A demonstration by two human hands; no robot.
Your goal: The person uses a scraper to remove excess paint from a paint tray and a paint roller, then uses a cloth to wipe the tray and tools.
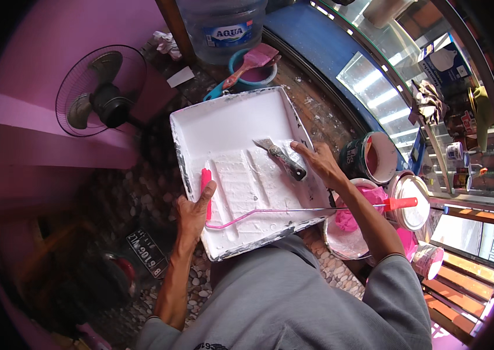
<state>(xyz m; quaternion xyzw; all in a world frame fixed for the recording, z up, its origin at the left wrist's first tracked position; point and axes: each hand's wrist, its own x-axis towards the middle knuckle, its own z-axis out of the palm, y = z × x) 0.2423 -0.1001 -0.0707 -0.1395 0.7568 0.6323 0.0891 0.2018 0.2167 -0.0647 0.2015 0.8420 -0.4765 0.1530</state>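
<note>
A white paint tray [223, 119], its rim smudged black, is held level in front of my body. My left hand [193, 214] grips its left wall, the thumb inside beside the pink sleeve of a paint roller [294, 210]. The roller lies across the near part of the tray, its thin bent rod reaching over the right rim to a red handle. My right hand [320, 164] clasps the right wall, fingertips inside near a scraper [285, 160]. That scraper lies on the tray floor, its dark handle spattered with paint. Fingers under the tray are hidden.
Beyond the tray, a paint-coated brush [253, 59] lies across a teal bowl [269, 76], near a large water bottle [223, 35]. Paint buckets [375, 154] stand at right, beside a glass cabinet [369, 76]. A fan [102, 93] and motorbike plate [146, 252] are at left.
</note>
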